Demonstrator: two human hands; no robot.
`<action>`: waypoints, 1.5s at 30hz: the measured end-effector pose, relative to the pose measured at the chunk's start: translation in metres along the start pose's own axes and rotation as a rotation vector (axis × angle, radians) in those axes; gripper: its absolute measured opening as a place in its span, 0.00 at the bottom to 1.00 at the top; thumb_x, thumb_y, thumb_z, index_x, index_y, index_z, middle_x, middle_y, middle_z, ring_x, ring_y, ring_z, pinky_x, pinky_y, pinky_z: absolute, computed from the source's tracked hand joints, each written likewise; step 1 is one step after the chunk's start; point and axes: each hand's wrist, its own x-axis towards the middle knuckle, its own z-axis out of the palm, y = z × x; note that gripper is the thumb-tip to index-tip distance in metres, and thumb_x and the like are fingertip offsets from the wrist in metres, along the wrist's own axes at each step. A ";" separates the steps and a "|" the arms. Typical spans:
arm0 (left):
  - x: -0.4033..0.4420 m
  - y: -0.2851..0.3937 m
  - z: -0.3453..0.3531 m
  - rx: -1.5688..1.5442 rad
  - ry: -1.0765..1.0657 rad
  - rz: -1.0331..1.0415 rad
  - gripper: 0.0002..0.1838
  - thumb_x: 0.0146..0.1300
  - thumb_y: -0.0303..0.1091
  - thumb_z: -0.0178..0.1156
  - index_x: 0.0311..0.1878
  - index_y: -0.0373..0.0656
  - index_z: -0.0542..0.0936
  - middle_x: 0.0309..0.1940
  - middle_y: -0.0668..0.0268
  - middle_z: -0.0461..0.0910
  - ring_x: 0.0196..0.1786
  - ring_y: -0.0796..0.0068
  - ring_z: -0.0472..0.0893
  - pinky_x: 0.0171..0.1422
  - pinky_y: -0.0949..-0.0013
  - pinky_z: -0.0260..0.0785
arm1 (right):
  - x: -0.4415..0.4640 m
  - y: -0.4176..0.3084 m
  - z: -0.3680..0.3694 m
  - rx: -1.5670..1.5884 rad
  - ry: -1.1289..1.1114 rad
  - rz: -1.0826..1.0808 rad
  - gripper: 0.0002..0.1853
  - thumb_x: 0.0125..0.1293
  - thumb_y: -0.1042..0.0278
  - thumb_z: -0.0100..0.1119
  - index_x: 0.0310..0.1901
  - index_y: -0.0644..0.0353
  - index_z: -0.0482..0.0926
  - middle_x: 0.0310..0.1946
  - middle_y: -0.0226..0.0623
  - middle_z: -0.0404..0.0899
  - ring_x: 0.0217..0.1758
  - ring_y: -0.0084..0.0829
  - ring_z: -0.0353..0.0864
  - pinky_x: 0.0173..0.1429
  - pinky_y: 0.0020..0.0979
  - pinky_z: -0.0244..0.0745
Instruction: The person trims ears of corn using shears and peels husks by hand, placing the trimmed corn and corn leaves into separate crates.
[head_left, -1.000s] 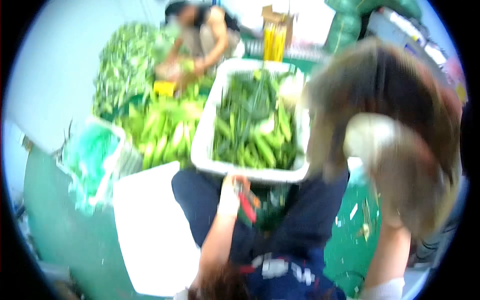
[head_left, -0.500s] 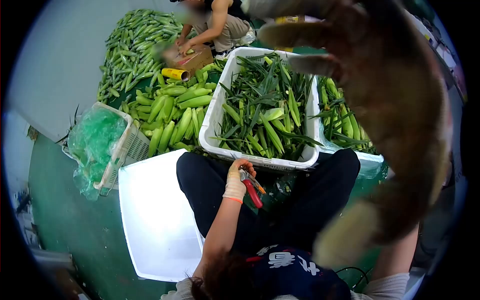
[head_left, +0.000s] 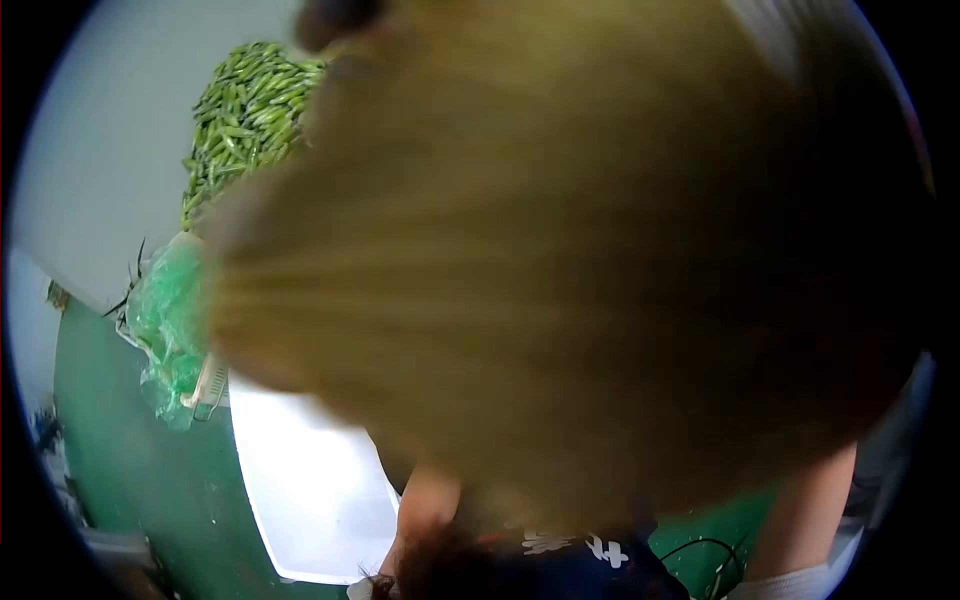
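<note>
Much closer to the lens than half a second ago: right hand [head_left: 540,260], then raised at upper right with fingers distinguishable, now one olive-brown smear over most of the view. Too blurred to tell whether spread, pressed together or gripping anything. Right forearm [head_left: 808,510] at lower right, running up into that smear from a pale knitted cuff [head_left: 785,584].

Left hand now hidden, so impossible to tell how closed; half a second ago, in sight between the knees, with red-handled pruning shears. Left forearm [head_left: 425,505] partly visible at lower middle. Pruning shears hidden too, exact place impossible to tell. Also covered since then: large white crate of corn ears and leaves, and nearer loose ears.

Still in sight at upper left: heap of green corn ears [head_left: 245,125], right side cut off by the blur. Below, green plastic bag [head_left: 172,320] beside a slotted crate [head_left: 209,386], now mostly hidden. White tray [head_left: 310,490] as before on green floor [head_left: 130,450], upper right corner newly covered.
</note>
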 end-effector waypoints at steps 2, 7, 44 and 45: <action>-0.010 0.006 0.009 0.022 0.047 0.011 0.10 0.54 0.33 0.60 0.22 0.39 0.75 0.18 0.58 0.77 0.20 0.63 0.76 0.25 0.61 0.75 | 0.000 0.005 0.002 -0.004 0.004 0.002 0.51 0.37 0.54 0.75 0.64 0.65 0.61 0.52 0.43 0.74 0.55 0.35 0.75 0.58 0.32 0.66; 0.020 -0.003 -0.025 0.002 0.038 -0.075 0.08 0.55 0.36 0.60 0.28 0.43 0.76 0.23 0.63 0.78 0.23 0.68 0.77 0.33 0.60 0.76 | -0.009 0.007 0.000 -0.016 -0.006 0.047 0.50 0.37 0.54 0.75 0.64 0.65 0.61 0.52 0.43 0.74 0.54 0.35 0.75 0.58 0.32 0.67; 0.025 -0.011 -0.034 -0.118 -0.096 -0.157 0.10 0.63 0.44 0.53 0.35 0.50 0.78 0.29 0.69 0.78 0.26 0.75 0.74 0.31 0.70 0.69 | 0.021 0.045 0.030 -0.025 -0.016 -0.004 0.44 0.44 0.61 0.71 0.63 0.67 0.61 0.46 0.43 0.77 0.49 0.36 0.78 0.55 0.32 0.71; 0.032 -0.018 -0.046 -0.202 -0.128 -0.195 0.10 0.64 0.45 0.53 0.36 0.51 0.78 0.30 0.70 0.78 0.27 0.76 0.74 0.30 0.71 0.68 | 0.027 0.040 0.024 -0.009 -0.021 -0.032 0.44 0.44 0.62 0.71 0.63 0.67 0.61 0.46 0.43 0.77 0.49 0.36 0.78 0.55 0.32 0.71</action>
